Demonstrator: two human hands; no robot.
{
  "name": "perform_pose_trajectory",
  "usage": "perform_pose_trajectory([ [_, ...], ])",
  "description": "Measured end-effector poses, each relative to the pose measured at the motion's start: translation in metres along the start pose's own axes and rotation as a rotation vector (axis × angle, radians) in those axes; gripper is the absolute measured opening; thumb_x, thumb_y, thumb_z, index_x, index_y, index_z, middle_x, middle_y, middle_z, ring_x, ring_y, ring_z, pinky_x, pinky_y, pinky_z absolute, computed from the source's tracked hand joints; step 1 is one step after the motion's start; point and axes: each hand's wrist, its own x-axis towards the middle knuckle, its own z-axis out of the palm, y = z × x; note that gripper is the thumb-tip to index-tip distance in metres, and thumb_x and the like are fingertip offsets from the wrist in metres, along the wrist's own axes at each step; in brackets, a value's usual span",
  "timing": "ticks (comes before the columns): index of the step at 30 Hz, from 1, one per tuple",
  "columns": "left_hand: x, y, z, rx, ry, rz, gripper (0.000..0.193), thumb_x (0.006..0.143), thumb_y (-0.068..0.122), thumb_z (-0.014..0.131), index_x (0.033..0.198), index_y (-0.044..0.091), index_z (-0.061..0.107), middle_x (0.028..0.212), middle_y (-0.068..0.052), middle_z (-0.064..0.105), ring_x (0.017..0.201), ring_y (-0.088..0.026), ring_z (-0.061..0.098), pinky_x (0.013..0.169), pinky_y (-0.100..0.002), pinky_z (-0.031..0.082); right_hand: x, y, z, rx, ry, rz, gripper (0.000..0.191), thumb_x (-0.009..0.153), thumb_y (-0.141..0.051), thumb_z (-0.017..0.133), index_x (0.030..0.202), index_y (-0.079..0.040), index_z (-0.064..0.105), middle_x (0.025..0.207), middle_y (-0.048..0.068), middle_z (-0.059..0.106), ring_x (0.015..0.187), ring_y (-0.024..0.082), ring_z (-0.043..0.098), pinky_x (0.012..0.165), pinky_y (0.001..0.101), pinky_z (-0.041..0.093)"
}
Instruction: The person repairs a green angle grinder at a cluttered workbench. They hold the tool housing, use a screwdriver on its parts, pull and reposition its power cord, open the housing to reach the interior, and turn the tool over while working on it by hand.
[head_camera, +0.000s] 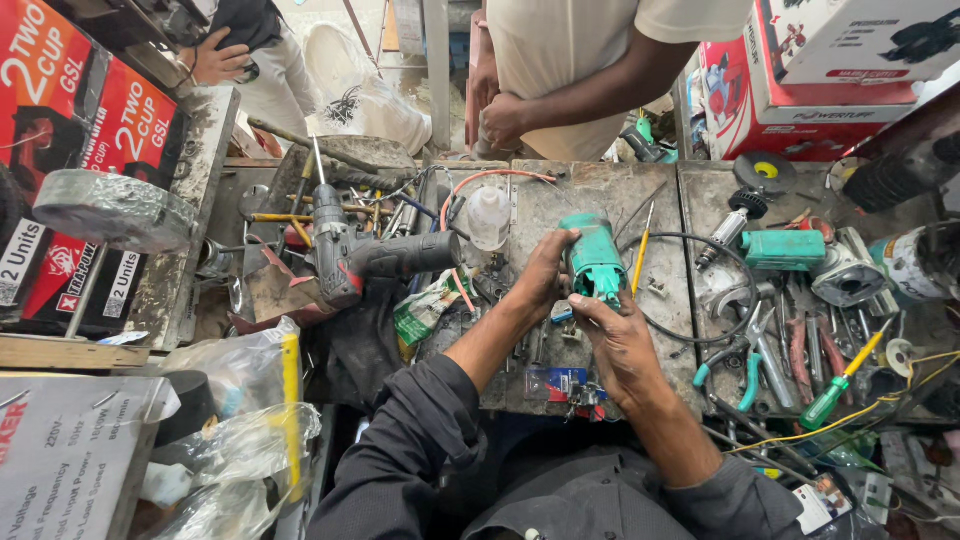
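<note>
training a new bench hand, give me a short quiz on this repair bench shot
1. True or false: both hands grip the green power tool housing.
2. Which hand is lower on the housing? A) left hand B) right hand
3. What lies just right of the housing, on the workbench?

Key: 1 true. 2 B. 3 a yellow-handled screwdriver.
</note>
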Motion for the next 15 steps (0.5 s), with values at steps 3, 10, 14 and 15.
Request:
perform_pose_trajectory([
  [3,-0.001,0.000,0.002,-0.047,-0.005,-0.044,0.057,0.092,0.049,0.059,0.134,0.012,0.050,0.095,-0.010,0.069,0.066,-0.018,0.071,0.056,-0.030,0.057,0.001,-0.001,-0.003,-0.018,-0.022,-0.023,0.042,0.088,-0.003,0.069,0.129,-0.003,0.060,0.117,0.007,0.069,0.109,0.017,0.066,0.102,0.0342,0.049],
  [10,0.004,0.006,0.002,-0.113,-0.022,-0.092,0.057,0.091,0.047,0.055,0.132,0.009,0.050,0.102,-0.013,0.072,0.074,-0.021,0.075,0.063,-0.032,0.061,0.002,-0.001,-0.004,-0.281,-0.070,-0.163,0.044,0.090,-0.008,0.069,0.133,-0.002,0.058,0.118,0.005,0.068,0.109,0.015,0.063,0.100,0.0315,0.048],
  [14,0.011,0.000,-0.007,-0.136,-0.087,-0.090,0.057,0.095,0.052,0.052,0.126,0.004,0.056,0.089,-0.008,0.072,0.065,-0.015,0.070,0.054,-0.026,0.054,0.002,0.003,-0.003,-0.401,-0.095,-0.213,0.048,0.089,-0.010,0.072,0.134,0.000,0.059,0.123,0.006,0.064,0.111,0.015,0.062,0.098,0.0316,0.049],
  [15,0.012,-0.002,-0.009,-0.124,-0.110,-0.069,0.056,0.097,0.054,0.052,0.124,0.005,0.058,0.084,-0.006,0.070,0.059,-0.012,0.066,0.048,-0.024,0.049,0.003,0.003,-0.003,-0.416,-0.101,-0.234,0.051,0.089,-0.010,0.073,0.136,0.000,0.058,0.128,0.006,0.060,0.114,0.015,0.060,0.100,0.0313,0.049],
])
